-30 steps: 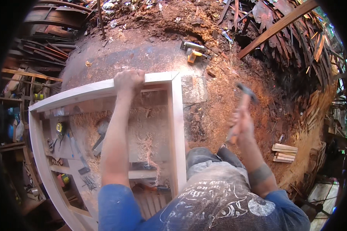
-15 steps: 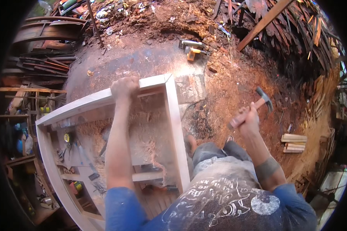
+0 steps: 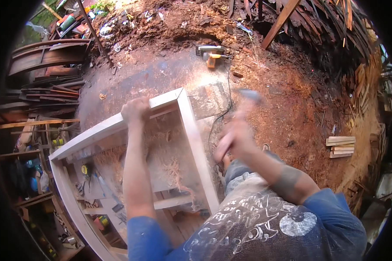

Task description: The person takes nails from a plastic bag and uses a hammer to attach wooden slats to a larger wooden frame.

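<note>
A pale wooden frame (image 3: 195, 148) stands tilted before me, one corner pointing away. My left hand (image 3: 136, 111) is closed around its far rail, left of that corner. Smeared by motion, my right hand (image 3: 237, 135) grips a hammer (image 3: 224, 147) by its handle. The hammer's metal head (image 3: 249, 95) points away from me, in the air right of the frame's corner. Through the frame I see a work surface with curled wood shavings (image 3: 174, 172) and a yellow tape measure (image 3: 84, 169).
A yellow-and-grey power tool (image 3: 211, 60) lies on the ground beyond the frame, its dark cable (image 3: 228, 95) trailing nearer. Short boards (image 3: 340, 146) are stacked at right. Scrap wood (image 3: 322, 39) heaps at far right; shelves (image 3: 35, 169) stand at left.
My right hand has swung the hammer left, closer to the frame. The frame's far corner sits slightly farther left in view, with my left hand still on the rail.
</note>
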Motion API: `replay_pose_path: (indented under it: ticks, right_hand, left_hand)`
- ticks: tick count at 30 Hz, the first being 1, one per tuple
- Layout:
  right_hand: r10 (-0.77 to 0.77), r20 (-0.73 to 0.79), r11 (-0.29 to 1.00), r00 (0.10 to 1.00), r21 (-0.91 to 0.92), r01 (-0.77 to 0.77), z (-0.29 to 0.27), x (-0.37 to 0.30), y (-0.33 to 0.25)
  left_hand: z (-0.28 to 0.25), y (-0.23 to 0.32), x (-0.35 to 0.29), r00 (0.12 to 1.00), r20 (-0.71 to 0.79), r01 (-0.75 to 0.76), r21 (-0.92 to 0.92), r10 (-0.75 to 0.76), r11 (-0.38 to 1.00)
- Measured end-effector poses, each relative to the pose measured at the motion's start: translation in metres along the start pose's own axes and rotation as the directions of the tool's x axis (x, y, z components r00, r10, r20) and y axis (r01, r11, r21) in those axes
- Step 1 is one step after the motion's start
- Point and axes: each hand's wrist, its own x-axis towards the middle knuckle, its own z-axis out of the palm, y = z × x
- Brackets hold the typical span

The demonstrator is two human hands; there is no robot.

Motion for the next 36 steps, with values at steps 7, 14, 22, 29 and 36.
replay_pose_path:
  ticks: [7, 14, 22, 29, 36]
  right_hand:
    - [-0.032, 0.071, 0.999, 0.997, 0.04, 0.029, -0.041, 0.012, -0.074]
    - [0.252, 0.324, 0.933, 0.912, -0.331, -0.14, 0.03, -0.011, 0.016]
    - [-0.102, -0.055, 0.987, 0.993, 0.121, 0.108, 0.001, -0.003, -0.025]
    - [0.377, 0.318, 0.883, 0.87, -0.405, -0.235, 0.027, -0.007, 0.012]
    - [0.406, 0.32, 0.884, 0.856, -0.375, -0.279, 0.026, -0.006, 0.005]
  left_hand:
    - [-0.001, -0.015, -0.002, 1.0, 0.014, 0.0, -0.003, 0.0, 1.0]
    - [0.0, -0.009, -0.003, 1.0, -0.029, -0.01, -0.038, 0.008, 0.999]
    - [0.015, -0.024, -0.005, 0.999, -0.045, -0.009, -0.012, 0.009, 1.0]
    - [0.006, -0.021, -0.005, 0.997, -0.08, 0.012, 0.013, -0.011, 1.0]
    - [0.008, -0.02, -0.004, 1.0, -0.008, 0.019, 0.009, -0.019, 1.0]
